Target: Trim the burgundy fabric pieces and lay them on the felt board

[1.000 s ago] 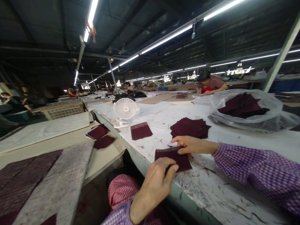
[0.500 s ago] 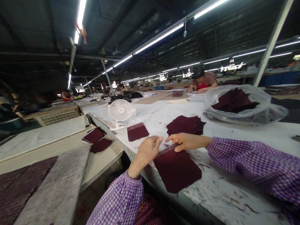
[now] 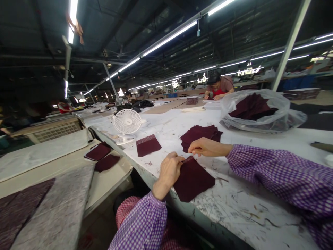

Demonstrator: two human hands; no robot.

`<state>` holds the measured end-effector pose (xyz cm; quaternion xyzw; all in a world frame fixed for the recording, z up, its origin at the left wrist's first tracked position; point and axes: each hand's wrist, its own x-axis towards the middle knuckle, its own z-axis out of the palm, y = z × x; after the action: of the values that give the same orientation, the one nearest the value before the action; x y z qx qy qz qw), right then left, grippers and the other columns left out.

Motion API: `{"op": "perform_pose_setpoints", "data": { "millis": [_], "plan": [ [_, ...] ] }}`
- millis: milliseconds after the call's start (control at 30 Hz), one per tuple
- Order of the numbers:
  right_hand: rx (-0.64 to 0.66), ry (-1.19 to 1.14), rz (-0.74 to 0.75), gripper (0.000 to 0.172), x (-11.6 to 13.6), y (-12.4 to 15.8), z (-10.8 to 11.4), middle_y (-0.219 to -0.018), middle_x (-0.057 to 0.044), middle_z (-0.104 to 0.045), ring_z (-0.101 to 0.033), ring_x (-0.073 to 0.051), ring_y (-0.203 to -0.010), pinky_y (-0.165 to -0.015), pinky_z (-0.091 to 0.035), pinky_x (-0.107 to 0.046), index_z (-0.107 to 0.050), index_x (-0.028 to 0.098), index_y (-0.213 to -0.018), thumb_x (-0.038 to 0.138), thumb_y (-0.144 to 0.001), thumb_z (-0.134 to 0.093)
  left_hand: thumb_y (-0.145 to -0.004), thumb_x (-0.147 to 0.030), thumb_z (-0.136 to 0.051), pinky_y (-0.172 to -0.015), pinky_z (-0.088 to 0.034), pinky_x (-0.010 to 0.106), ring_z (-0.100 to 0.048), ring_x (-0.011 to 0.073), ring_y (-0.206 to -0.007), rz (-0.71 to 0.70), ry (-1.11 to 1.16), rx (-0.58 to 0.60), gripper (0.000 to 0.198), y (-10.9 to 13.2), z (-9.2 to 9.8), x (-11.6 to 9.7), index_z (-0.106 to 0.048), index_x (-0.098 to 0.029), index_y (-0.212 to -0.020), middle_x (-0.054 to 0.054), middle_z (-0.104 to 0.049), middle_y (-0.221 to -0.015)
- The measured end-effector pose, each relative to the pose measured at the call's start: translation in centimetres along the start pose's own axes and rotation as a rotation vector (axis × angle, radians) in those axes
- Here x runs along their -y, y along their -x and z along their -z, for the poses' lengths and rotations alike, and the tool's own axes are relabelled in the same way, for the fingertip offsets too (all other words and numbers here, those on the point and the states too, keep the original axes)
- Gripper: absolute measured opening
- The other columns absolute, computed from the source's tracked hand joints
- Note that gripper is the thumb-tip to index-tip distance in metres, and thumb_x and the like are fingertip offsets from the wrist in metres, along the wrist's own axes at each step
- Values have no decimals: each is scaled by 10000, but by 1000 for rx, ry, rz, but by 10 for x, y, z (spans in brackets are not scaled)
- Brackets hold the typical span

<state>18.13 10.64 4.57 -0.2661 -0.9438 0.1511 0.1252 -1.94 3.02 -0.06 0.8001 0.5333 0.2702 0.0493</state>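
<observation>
A dark maroon fabric piece (image 3: 194, 181) with a speckled strip along its far edge lies at the table's near edge. The thumb and fingers of my left hand (image 3: 169, 171) are closed on its far left corner. Just beyond that same edge, my right hand (image 3: 208, 147) has its fingertips pinched together; whatever sits between them is too small to make out. Behind the right hand is a loose pile of maroon fabric pieces (image 3: 199, 134). To the left lies a single maroon piece (image 3: 148, 146) with a speckled band.
A small white fan (image 3: 127, 122) stands at the table's left edge. Beyond the pile, a clear plastic bag (image 3: 283, 121) holds more maroon pieces. More maroon pieces (image 3: 107, 162) lie on a lower surface to the left. Across the white table (image 3: 249, 166), a person leans over their work.
My left hand has moved in and closed on the fabric's corner. The right hand's spread fingers have come together and lifted off the fabric. The view has shifted slightly.
</observation>
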Motion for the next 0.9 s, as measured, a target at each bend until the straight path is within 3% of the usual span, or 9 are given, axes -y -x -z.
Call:
{"op": "perform_pose_setpoints", "data": {
  "millis": [133,400,567,733,900],
  "plan": [
    [-10,140,112,206,1,0,-3,-816,-69,-649,-579,-154,-694,-662,-417,-254,-652,135,-859,177,-815,-456,-841,-140,-470,-785,-440,268,-562,179,-889,-14,-27,7,278,1,1,-1,-700,-249,-952,37,-602,-869],
    [-16,252,81,119,-2,1,-10,-768,-32,-617,-544,-144,-666,-621,-382,-243,-620,157,-798,131,-751,-514,-845,-144,-467,-779,-440,272,-547,179,-884,-13,-41,20,282,0,2,-2,-693,-249,-978,40,-594,-868],
    [-23,338,112,113,-2,4,-14,-817,-35,-605,-527,-144,-696,-629,-359,-250,-597,162,-825,155,-820,-485,-867,-153,-441,-763,-433,276,-540,185,-880,-32,-82,25,283,2,2,-3,-692,-239,-963,41,-589,-868],
    [-5,602,206,223,4,7,-20,-804,-49,-557,-494,-153,-705,-588,-329,-268,-581,150,-833,182,-922,-379,-891,-142,-385,-738,-423,269,-520,176,-842,-110,-171,24,327,4,2,-4,-697,-236,-910,48,-570,-848],
    [19,773,277,245,9,14,-27,-860,-75,-562,-481,-175,-753,-588,-338,-288,-586,133,-870,119,-935,-350,-894,-137,-374,-758,-418,316,-496,204,-858,-184,-307,34,322,5,3,-7,-680,-228,-940,59,-563,-874]
  ]
}}
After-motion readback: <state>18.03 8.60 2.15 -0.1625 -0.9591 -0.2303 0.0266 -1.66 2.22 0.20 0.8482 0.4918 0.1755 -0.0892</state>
